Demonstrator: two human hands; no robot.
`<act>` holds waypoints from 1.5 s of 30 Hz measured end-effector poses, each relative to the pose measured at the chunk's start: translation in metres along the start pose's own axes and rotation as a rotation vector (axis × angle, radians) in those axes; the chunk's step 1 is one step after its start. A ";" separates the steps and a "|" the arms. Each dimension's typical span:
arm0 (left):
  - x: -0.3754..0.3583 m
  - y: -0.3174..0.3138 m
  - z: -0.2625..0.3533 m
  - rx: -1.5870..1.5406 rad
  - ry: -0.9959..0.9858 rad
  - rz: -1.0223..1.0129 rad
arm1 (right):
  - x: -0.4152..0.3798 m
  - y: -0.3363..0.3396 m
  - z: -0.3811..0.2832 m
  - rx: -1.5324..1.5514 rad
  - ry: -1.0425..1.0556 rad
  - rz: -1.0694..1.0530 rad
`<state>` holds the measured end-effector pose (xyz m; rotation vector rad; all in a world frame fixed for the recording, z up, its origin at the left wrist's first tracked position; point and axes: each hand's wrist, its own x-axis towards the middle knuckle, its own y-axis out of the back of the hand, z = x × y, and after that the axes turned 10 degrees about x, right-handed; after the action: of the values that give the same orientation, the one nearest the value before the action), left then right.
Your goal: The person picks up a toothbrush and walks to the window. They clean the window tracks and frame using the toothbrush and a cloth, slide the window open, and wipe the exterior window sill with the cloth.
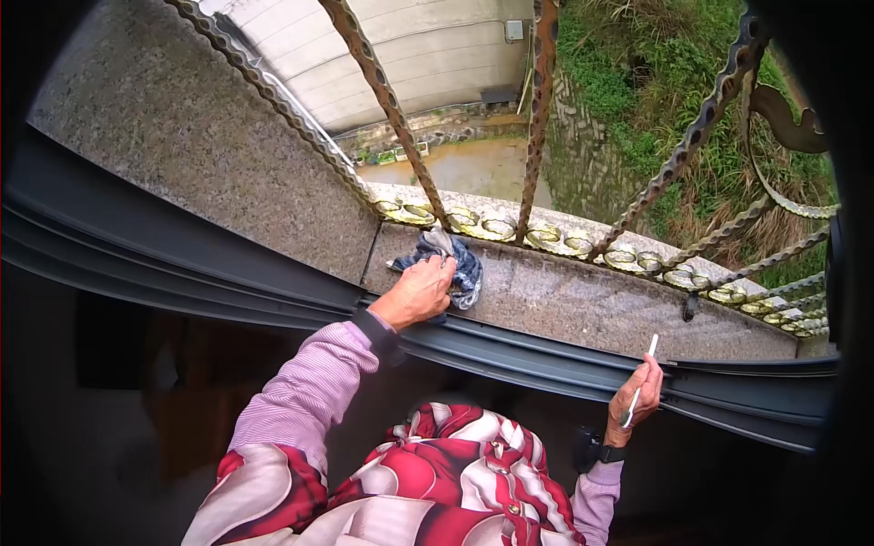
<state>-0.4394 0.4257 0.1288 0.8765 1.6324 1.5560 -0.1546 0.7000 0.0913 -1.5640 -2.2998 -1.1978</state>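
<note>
My left hand (421,289) is closed on a bunched dark blue and grey cloth (466,276), pressed on the speckled stone sill (546,296) close to the foot of the metal bars. Farther right, my right hand (639,393) is closed around a thin white stick (654,344), whose upper end points up over the sill. That hand is at the dark window track (519,359), and its fingers are partly hidden.
Twisted rusty bars (537,118) rise beyond the sill from a yellowish ring-patterned rail (564,241). A small dark object (690,308) hangs by the rail at the right. Outside, far below, are a pale wall (428,55) and green plants (674,91).
</note>
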 end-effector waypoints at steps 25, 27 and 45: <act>0.088 0.016 0.099 -0.237 -0.524 -0.241 | -0.006 0.001 0.001 0.148 0.010 0.200; 0.116 0.001 0.135 -0.218 -0.689 -0.134 | -0.007 0.000 0.000 0.166 0.023 0.242; 0.230 -0.029 0.297 -0.362 -0.934 0.150 | -0.010 0.000 0.006 0.121 0.059 0.212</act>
<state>-0.3058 0.7751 0.0834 1.2704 0.6132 1.1773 -0.1480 0.6961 0.0822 -1.6552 -2.0665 -1.0200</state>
